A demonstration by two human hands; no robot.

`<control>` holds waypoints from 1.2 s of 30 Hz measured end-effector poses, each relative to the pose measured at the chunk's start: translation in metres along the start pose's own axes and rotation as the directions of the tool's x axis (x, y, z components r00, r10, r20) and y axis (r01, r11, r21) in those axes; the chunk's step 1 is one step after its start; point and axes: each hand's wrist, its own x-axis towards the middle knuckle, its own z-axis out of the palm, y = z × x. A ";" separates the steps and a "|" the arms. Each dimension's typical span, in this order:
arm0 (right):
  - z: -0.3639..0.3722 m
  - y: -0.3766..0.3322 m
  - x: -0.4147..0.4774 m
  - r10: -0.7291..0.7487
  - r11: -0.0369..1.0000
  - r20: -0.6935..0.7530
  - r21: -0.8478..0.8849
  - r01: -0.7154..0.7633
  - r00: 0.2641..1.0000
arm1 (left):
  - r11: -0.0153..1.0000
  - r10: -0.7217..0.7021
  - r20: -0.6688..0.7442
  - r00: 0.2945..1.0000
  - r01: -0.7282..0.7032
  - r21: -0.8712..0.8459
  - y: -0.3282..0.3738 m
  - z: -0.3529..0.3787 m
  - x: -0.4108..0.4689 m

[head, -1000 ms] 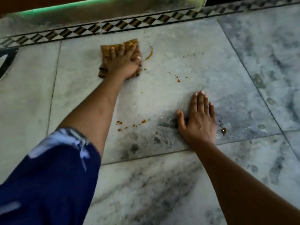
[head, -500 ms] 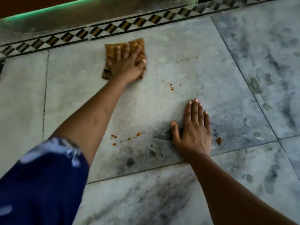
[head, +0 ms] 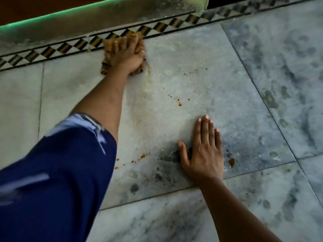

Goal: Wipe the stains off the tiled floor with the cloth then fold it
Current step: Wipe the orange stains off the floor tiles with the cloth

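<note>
My left hand [head: 128, 56] presses flat on a bunched orange-brown cloth [head: 109, 48] at the far edge of the grey marble tile, against the patterned border. A faint smear [head: 148, 70] trails from the cloth toward me. Orange stain drops [head: 178, 101] lie in the middle of the tile. More drops [head: 138, 158] sit near my left sleeve, and a larger blob [head: 231, 161] lies just right of my right hand [head: 203, 151]. That hand rests flat on the floor with fingers spread, holding nothing.
A black, white and yellow diamond border strip [head: 66, 47] runs along the far side, with a raised grey step [head: 104, 18] edged in green light behind it. Grey marble tiles [head: 279, 75] with dark veins extend to the right and toward me.
My left hand has pushed the cloth farther away, up to the patterned border, leaving a faint smear where an orange streak was. My right hand has stayed planted on the floor.
</note>
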 end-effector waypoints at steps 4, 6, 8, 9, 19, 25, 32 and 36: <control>0.001 0.000 0.001 0.005 1.000 -0.011 -0.005 -0.005 1.000 | 0.958 0.239 -0.008 0.971 -0.235 0.167 -0.025 0.016 -0.041; 0.002 0.001 0.002 0.011 1.000 -0.015 -0.009 -0.011 1.000 | 0.958 0.221 -0.036 0.975 -0.210 0.197 -0.055 0.012 -0.047; 0.002 0.000 0.001 0.008 1.000 -0.017 -0.014 -0.008 1.000 | 0.989 0.061 -0.077 0.995 -0.050 0.138 -0.065 0.001 -0.027; 0.001 0.000 0.001 0.006 1.000 -0.020 -0.016 -0.006 1.000 | 0.996 -0.013 -0.074 0.997 0.020 0.092 -0.059 -0.006 -0.012; 0.003 0.003 0.002 0.013 1.000 -0.026 -0.025 -0.013 1.000 | 0.889 0.394 0.134 0.909 -0.414 0.197 -0.006 0.016 -0.053; 0.005 0.001 0.002 0.004 1.000 -0.044 -0.015 -0.005 0.999 | 0.968 0.098 0.027 0.995 -0.102 0.228 -0.056 -0.008 -0.016; 0.007 0.003 0.003 0.006 1.000 -0.050 -0.026 -0.007 0.999 | 0.924 0.322 0.023 0.946 -0.320 0.208 0.016 0.035 -0.059; 0.003 0.001 0.001 -0.007 0.999 -0.059 -0.033 0.005 0.998 | 0.880 0.436 0.011 0.900 -0.428 0.206 -0.052 0.037 -0.133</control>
